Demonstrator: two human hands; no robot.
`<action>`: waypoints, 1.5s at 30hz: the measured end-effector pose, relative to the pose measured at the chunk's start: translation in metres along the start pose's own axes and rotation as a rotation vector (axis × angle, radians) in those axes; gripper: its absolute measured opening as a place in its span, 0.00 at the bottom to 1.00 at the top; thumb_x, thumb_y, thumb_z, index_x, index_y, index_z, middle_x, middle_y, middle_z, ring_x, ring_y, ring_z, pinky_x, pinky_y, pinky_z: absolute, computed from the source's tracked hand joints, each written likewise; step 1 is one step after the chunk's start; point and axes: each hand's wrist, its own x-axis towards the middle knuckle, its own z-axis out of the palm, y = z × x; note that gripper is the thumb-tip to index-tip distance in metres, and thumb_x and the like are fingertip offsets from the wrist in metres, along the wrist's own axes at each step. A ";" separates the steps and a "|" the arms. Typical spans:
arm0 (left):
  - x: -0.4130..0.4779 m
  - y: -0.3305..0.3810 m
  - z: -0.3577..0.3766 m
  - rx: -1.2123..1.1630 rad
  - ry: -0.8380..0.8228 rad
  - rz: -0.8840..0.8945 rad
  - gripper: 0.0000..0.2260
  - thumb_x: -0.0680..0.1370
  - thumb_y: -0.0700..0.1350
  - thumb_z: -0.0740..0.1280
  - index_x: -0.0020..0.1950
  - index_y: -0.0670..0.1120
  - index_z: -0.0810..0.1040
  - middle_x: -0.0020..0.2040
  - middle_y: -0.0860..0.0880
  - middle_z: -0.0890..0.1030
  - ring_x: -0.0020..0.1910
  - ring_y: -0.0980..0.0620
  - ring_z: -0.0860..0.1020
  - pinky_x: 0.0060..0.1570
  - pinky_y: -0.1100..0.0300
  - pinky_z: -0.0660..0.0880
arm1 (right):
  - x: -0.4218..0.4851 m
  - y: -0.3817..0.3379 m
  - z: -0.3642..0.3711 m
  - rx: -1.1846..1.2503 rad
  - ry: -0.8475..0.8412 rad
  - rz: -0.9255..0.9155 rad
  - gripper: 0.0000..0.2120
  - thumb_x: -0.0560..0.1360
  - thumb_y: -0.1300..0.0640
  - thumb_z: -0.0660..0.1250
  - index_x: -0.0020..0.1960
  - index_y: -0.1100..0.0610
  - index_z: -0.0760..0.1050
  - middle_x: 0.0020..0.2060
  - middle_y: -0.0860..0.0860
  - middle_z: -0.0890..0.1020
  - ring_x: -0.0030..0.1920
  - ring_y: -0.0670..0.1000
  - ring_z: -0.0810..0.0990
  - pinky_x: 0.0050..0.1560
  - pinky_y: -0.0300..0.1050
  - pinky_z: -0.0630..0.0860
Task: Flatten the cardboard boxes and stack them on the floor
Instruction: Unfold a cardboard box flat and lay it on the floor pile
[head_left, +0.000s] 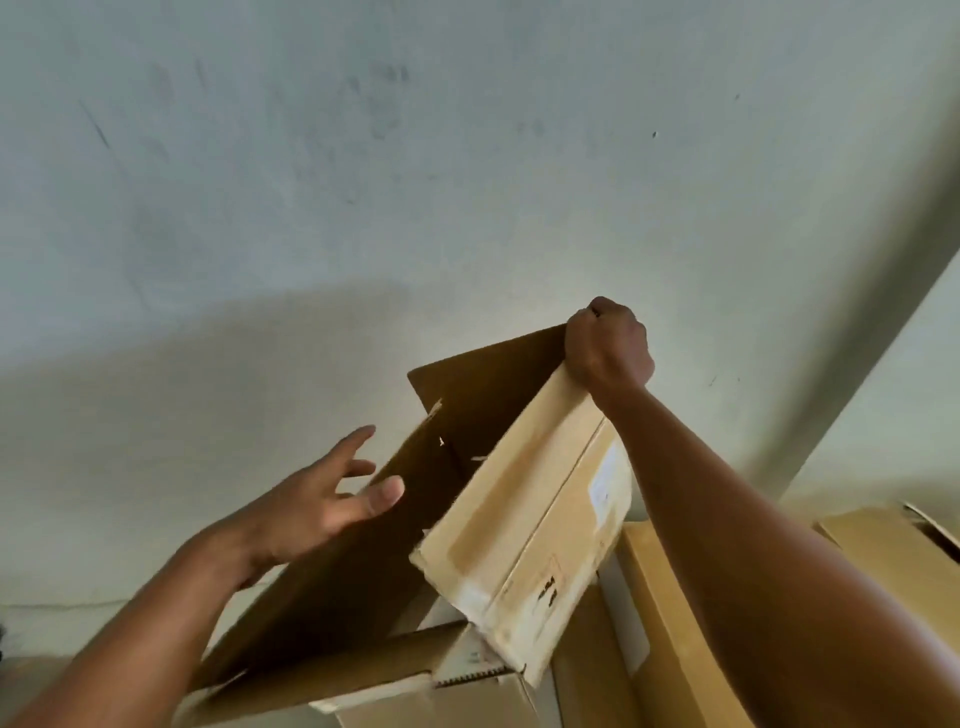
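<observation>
A brown cardboard box (524, 525) is held tilted in the air in front of a pale wall, its open inside facing me and one taped flap hanging down. My right hand (605, 345) grips the box's top far corner, fingers curled over the edge. Left of the box is my left hand (322, 499) with fingers spread, the thumb close to the box's left edge; whether it touches the cardboard I cannot tell.
More cardboard boxes stand below and to the right: one under the held box (410, 691), a tall one (670, 613), and another at the far right (893, 545). A grey-white wall (363, 182) fills the background. The floor is out of view.
</observation>
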 end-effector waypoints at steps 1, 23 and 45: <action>0.012 0.019 0.002 0.049 -0.004 0.017 0.58 0.51 0.84 0.61 0.77 0.66 0.49 0.78 0.59 0.59 0.74 0.51 0.63 0.72 0.47 0.61 | -0.001 -0.007 -0.002 0.003 0.021 0.001 0.11 0.70 0.56 0.55 0.43 0.55 0.76 0.37 0.48 0.78 0.40 0.54 0.77 0.45 0.47 0.71; 0.102 0.003 0.034 0.277 0.626 0.350 0.08 0.79 0.42 0.69 0.57 0.50 0.78 0.41 0.52 0.83 0.39 0.52 0.81 0.35 0.65 0.70 | -0.005 -0.015 -0.005 0.512 -0.140 -0.126 0.15 0.72 0.48 0.57 0.46 0.51 0.82 0.46 0.50 0.83 0.48 0.53 0.79 0.46 0.51 0.77; 0.121 -0.060 -0.006 -0.617 0.550 0.090 0.15 0.80 0.37 0.65 0.67 0.43 0.76 0.60 0.43 0.81 0.62 0.46 0.78 0.69 0.50 0.69 | -0.109 0.236 0.005 0.933 -0.522 0.717 0.26 0.72 0.46 0.66 0.63 0.63 0.78 0.53 0.62 0.83 0.47 0.61 0.83 0.48 0.53 0.80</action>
